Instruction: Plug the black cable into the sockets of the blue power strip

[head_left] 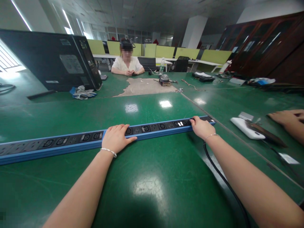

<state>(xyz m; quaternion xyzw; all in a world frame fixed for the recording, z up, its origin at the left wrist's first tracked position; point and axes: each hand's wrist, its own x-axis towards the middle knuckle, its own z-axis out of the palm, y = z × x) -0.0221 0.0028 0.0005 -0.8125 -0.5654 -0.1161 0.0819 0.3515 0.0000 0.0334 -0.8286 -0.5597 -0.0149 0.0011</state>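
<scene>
A long blue power strip [142,137] with a black face and several sockets lies across the green table, running out of view on the left. My left hand [116,137] rests over its middle, fingers across the top and thumb along the near side, holding it. At the strip's right end my right hand [201,128] is closed around a black plug [191,120], mostly hidden by the fingers. A black cable [213,164] hangs from under this hand and runs down past the forearm. Whether the plug sits fully in a socket cannot be seen.
A black computer case [68,63] and gloves [82,92] stand at the back left. Across the table [154,164] sits a person [128,65] in white. Another person's hands [287,118] are at the right, near a white device [247,127]. A bottle [162,66] stands at the back.
</scene>
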